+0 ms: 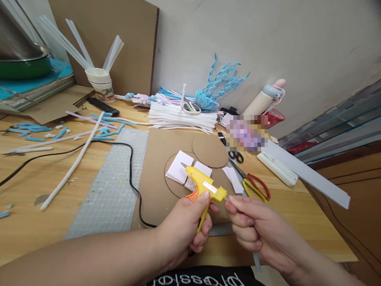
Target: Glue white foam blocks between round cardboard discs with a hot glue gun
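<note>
Yellow hot glue gun (208,184): held above the near-middle part of the cardboard sheet, nozzle pointing far and left, in front of the white cards; whether the tip touches them I cannot tell.
Left hand (189,218): fingers wrapped around the handle, thumb pressed against the near end of the gun's body, by the orange trigger (193,195).
Right hand (253,224): thumb and forefinger pinching the translucent glue stick (256,262) just behind the gun's rear end, other fingers curled in; the stick's lower end shows below the hand.
Cardboard sheet (154,182): flat on the tabletop (315,228), partly over the grey cutting mat (101,190), with a circle outline drawn on it.
Cardboard disc (210,151): lying on the far right part of the sheet.
White cards (179,167): square pieces beyond and under the gun, inside the drawn outline; narrower white strips (232,179) lie to the right.
Scissors (258,186): red and yellow handles, right of the strips, near the right hand.
Black cord (131,163): running from the left across the mat to the sheet, ending from view behind the left forearm.
White pipe cleaners (183,120): bundled at the far side, blue coiled ones (207,99) just beyond.
Paper cups (99,85): stacked far left, long translucent sticks (79,43) standing inside.
</note>
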`<state>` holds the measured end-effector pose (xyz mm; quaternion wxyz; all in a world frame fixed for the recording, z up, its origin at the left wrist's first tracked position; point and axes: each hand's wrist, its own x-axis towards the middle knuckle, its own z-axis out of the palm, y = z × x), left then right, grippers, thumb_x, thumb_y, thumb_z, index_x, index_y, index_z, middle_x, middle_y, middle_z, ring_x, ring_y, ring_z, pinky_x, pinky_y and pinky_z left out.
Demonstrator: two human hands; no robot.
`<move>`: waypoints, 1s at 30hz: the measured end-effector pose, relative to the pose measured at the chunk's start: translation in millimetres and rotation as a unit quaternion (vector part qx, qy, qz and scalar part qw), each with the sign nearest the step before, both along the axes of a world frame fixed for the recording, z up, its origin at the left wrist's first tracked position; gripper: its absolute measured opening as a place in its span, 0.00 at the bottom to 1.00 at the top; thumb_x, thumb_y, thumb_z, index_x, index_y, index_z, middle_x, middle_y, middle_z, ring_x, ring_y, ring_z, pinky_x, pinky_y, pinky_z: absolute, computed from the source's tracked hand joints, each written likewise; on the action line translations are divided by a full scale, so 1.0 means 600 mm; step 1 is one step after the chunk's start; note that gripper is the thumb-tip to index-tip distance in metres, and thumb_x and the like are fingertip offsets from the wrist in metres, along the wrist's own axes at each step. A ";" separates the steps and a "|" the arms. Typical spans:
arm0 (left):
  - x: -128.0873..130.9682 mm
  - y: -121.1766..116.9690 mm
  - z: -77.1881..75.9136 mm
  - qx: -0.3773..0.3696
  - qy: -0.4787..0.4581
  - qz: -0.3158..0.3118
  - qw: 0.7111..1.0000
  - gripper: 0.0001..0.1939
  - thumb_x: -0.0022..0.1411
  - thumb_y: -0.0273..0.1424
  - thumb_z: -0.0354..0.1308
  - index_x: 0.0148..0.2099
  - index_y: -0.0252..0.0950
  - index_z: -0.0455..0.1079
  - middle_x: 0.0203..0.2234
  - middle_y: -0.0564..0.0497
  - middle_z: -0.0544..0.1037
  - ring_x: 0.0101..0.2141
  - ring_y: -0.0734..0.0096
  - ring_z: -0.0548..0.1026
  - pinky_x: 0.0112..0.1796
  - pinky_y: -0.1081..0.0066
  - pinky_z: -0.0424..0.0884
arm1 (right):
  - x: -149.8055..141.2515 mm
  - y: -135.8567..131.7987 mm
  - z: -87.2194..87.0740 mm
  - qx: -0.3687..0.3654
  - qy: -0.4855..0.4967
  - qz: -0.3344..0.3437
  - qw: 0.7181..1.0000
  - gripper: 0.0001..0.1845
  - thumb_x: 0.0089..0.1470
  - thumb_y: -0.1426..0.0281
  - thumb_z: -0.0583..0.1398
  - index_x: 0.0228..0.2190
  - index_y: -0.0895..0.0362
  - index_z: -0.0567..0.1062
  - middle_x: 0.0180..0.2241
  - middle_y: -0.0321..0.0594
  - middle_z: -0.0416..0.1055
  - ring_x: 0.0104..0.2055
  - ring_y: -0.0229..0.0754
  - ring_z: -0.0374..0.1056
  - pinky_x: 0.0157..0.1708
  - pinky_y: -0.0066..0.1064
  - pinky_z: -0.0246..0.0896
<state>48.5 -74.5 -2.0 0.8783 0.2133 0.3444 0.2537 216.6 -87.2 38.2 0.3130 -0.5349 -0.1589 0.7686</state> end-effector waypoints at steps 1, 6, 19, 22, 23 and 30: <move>0.000 0.000 -0.001 0.000 0.000 -0.001 1.000 0.22 0.70 0.47 0.41 0.38 0.35 0.65 0.11 0.61 0.61 0.09 0.83 0.48 0.11 0.81 0.47 | 0.004 0.002 0.001 -0.028 0.025 -0.006 0.999 0.22 0.40 0.59 0.72 0.23 0.58 0.66 0.14 0.21 0.46 0.13 0.22 0.33 0.11 0.17 0.30; -0.002 -0.001 -0.003 0.014 -0.019 0.009 1.000 0.22 0.69 0.49 0.43 0.39 0.35 0.66 0.11 0.61 0.61 0.09 0.83 0.48 0.11 0.81 0.48 | 0.023 0.007 0.002 -0.082 0.111 0.006 0.990 0.16 0.45 0.66 0.70 0.24 0.59 0.69 0.14 0.22 0.50 0.12 0.21 0.36 0.09 0.14 0.36; -0.007 -0.005 0.005 0.026 -0.176 -0.028 0.984 0.11 0.53 0.36 0.60 0.28 0.32 0.67 0.13 0.57 0.65 0.10 0.84 0.56 0.14 0.79 0.53 | -0.032 -0.018 -0.032 0.302 -0.077 0.053 0.949 0.16 0.57 0.54 0.61 0.36 0.54 0.76 0.30 0.38 0.73 0.29 0.36 0.70 0.34 0.27 0.69; -0.003 -0.006 0.006 0.050 -0.166 -0.078 0.982 0.12 0.49 0.37 0.58 0.24 0.31 0.67 0.11 0.55 0.64 0.13 0.81 0.60 0.18 0.77 0.57 | -0.051 -0.016 -0.029 0.227 -0.074 0.114 0.964 0.27 0.56 0.47 0.57 0.43 0.58 0.75 0.19 0.35 0.69 0.18 0.39 0.68 0.20 0.29 0.67; -0.001 -0.007 0.005 0.062 -0.157 -0.094 0.981 0.13 0.48 0.39 0.57 0.25 0.31 0.67 0.12 0.54 0.65 0.14 0.79 0.62 0.19 0.76 0.58 | -0.055 -0.014 -0.027 0.189 -0.065 0.119 0.972 0.30 0.56 0.46 0.56 0.46 0.59 0.73 0.16 0.33 0.67 0.14 0.39 0.65 0.15 0.28 0.63; -0.014 -0.011 0.003 0.337 0.060 -0.103 0.934 0.19 0.63 0.47 0.51 0.31 0.35 0.62 0.23 0.55 0.66 0.25 0.76 0.63 0.28 0.73 0.59 | -0.065 0.019 0.002 0.170 -0.013 -0.081 0.982 0.21 0.53 0.52 0.61 0.39 0.56 0.78 0.30 0.43 0.77 0.30 0.40 0.72 0.31 0.30 0.71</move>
